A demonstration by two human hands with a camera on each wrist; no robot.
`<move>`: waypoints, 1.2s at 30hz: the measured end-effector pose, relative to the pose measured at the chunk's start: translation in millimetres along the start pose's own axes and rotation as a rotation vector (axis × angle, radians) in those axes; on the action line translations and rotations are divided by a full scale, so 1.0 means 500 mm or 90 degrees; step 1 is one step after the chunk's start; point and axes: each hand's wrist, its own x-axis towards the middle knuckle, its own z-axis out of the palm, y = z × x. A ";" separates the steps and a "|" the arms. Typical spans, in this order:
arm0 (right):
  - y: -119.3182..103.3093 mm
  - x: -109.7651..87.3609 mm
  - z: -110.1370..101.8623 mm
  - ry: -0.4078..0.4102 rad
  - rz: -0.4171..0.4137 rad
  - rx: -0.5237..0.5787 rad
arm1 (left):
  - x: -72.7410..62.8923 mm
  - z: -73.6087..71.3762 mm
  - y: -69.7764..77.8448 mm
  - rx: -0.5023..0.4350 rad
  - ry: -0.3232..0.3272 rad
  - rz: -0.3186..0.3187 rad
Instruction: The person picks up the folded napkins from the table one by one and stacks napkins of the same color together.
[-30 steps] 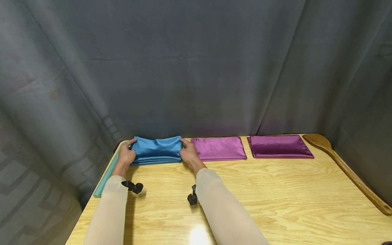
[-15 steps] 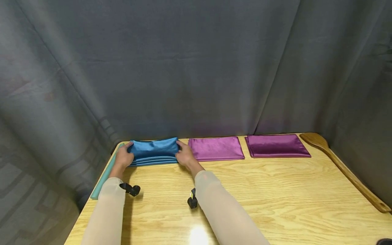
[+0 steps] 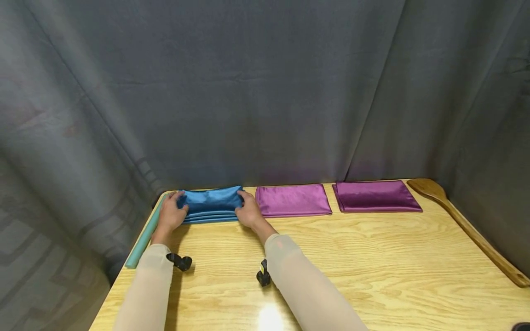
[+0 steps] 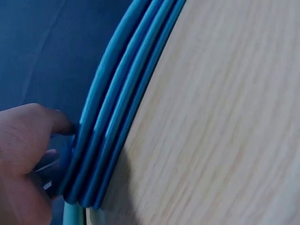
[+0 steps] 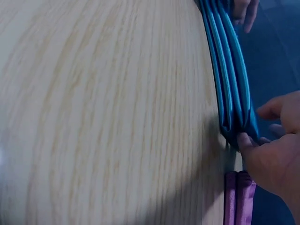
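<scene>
A folded blue satin cloth (image 3: 212, 202) lies near the table's far left corner, its stacked folds facing me. My left hand (image 3: 171, 212) holds its left end. In the left wrist view, the left thumb touches the upper fold and the other fingers, partly hidden, are at the end. My right hand (image 3: 250, 211) holds the right end; the right wrist view shows the thumb (image 5: 244, 140) on the near corner and the index finger close to the cloth's upper edge. A folded pink satin cloth (image 3: 294, 200) lies to its right, then a folded purple one (image 3: 377, 196).
A green rod-like thing (image 3: 142, 246) lies along the table's left edge beside my left forearm. A long wooden spoon (image 3: 468, 225) lies along the right edge. Grey curtains (image 3: 265, 92) hang behind and beside the table. A dark object (image 3: 521, 327) shows at the bottom right.
My left hand has shifted slightly right, further over the cloth's left end, with its fingers more spread. The right hand stays at the right end. The other cloths have not moved.
</scene>
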 end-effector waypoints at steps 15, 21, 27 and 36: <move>0.006 -0.013 0.002 0.057 0.023 0.033 | -0.013 0.018 -0.009 -0.048 0.012 0.008; 0.017 -0.023 0.010 0.049 0.030 0.019 | -0.021 0.021 -0.022 -0.042 0.000 0.025; 0.004 -0.030 0.004 0.047 0.013 0.029 | -0.027 0.024 -0.028 -0.049 0.000 0.039; -0.004 -0.039 -0.032 -0.005 -0.011 0.143 | -0.032 0.027 -0.039 -0.031 -0.018 0.068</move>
